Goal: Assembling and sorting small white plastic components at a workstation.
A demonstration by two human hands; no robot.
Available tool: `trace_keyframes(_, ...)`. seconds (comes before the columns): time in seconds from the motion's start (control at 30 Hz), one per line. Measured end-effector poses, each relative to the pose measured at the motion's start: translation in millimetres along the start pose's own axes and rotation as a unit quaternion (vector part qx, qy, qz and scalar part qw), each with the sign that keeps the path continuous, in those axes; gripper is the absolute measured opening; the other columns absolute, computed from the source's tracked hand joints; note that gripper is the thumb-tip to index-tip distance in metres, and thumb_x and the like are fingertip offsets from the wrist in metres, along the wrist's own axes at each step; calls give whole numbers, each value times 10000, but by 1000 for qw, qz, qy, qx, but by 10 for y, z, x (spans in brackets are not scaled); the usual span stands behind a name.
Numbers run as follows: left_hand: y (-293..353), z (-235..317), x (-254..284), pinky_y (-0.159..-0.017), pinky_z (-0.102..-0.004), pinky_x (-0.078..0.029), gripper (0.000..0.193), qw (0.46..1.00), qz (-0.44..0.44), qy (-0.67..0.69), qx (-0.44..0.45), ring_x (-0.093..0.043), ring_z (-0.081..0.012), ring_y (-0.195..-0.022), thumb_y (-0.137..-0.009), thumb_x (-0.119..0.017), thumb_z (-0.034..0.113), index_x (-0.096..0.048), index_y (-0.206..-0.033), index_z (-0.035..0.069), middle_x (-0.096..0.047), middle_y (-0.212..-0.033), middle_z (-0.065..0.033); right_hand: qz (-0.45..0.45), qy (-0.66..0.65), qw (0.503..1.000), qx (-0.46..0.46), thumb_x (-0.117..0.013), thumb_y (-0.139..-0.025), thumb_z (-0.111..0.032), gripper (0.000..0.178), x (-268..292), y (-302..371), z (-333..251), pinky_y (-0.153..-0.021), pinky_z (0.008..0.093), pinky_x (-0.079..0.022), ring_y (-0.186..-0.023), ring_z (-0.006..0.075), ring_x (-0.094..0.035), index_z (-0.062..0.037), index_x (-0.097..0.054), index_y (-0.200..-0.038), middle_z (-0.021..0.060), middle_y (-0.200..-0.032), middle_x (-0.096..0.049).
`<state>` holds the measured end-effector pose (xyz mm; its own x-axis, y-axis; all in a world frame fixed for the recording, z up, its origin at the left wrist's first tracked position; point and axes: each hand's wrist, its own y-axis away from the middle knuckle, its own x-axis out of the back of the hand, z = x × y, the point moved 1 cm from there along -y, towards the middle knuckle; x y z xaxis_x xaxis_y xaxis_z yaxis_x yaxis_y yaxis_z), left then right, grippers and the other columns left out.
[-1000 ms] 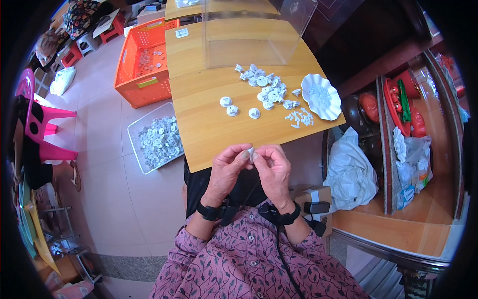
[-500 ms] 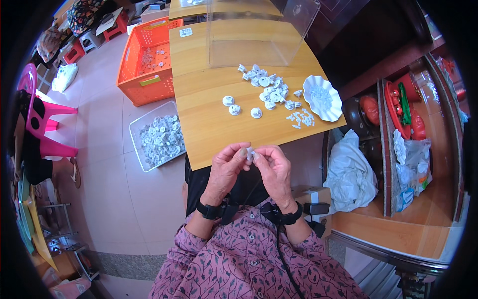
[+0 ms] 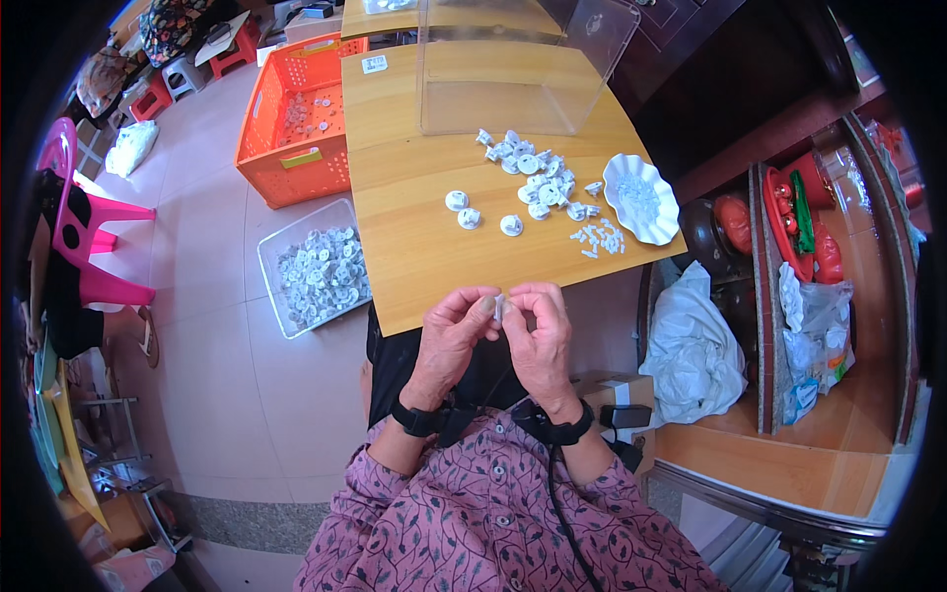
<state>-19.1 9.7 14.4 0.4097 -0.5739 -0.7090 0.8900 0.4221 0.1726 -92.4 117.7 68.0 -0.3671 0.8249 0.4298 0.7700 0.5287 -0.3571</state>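
Observation:
Both hands meet just in front of the near edge of a wooden table (image 3: 424, 247). My left hand (image 3: 452, 331) and my right hand (image 3: 538, 331) pinch one small white plastic part (image 3: 499, 308) between their fingertips. On the table lies a pile of similar white round parts (image 3: 538, 178), three loose ones (image 3: 483, 212) nearer me, and a cluster of tiny white pieces (image 3: 597, 239). A white scalloped dish (image 3: 641, 197) sits at the pile's right.
A clear plastic box (image 3: 513, 69) stands at the table's far side. On the floor to the left are an orange crate (image 3: 296, 118) and a grey tray (image 3: 316, 268) of white parts. Pink chairs (image 3: 89, 237) stand far left, a white bag (image 3: 691, 345) and wooden shelves (image 3: 819, 296) to the right.
The hands stay together on the small white part with only slight finger shifts. Nothing on the table has moved.

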Motion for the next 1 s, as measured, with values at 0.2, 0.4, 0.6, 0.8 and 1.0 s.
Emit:
trace_keyframes(0.2,1,18,11,-674,-219,-520,209,1000,-11,25,0,-620,-88,-766,-1005,-631,147,-670,-1150,1,-685,-931,-37,-20,-65,997,-44,-641,-924,-27,64,6,8,29,-726,309,-547,-838,191,-637,24,-606,-940,133,-1034,-590)
trace_keyframes(0.4,-3,35,19,-678,-221,-518,212,999,-5,30,11,-618,-91,-765,-1006,-629,149,-669,-1151,0,-688,-941,-40,-18,-99,993,-58,-649,-923,-27,63,16,8,68,-731,296,-546,-831,176,-641,25,-622,-947,122,-1031,-595)
trace_keyframes(0.6,1,50,46,-684,-222,-516,214,1000,-4,19,13,-617,-96,-759,-1003,-629,130,-659,-1161,-11,-689,-947,-51,-27,-99,991,-81,-654,-919,-17,59,-14,14,98,-727,293,-554,-830,170,-655,27,-624,-944,113,-1004,-602)
trace_keyframes(0.8,-5,113,111,-675,-234,-531,216,1000,-1,0,18,-635,-106,-765,-1005,-623,125,-659,-1162,-18,-693,-950,-68,-28,-119,989,-87,-659,-928,-25,64,24,-16,142,-712,251,-517,-858,105,-624,32,-648,-957,69,-1012,-603)
trace_keyframes(1.0,-42,471,544,-612,-234,-524,222,994,88,-28,-64,-642,-118,-749,-1008,-616,138,-663,-1161,-16,-700,-951,-77,83,255,962,44,-592,-916,-30,144,375,-217,655,-818,421,-484,-976,325,-603,-18,-629,-1055,137,-1062,-602)
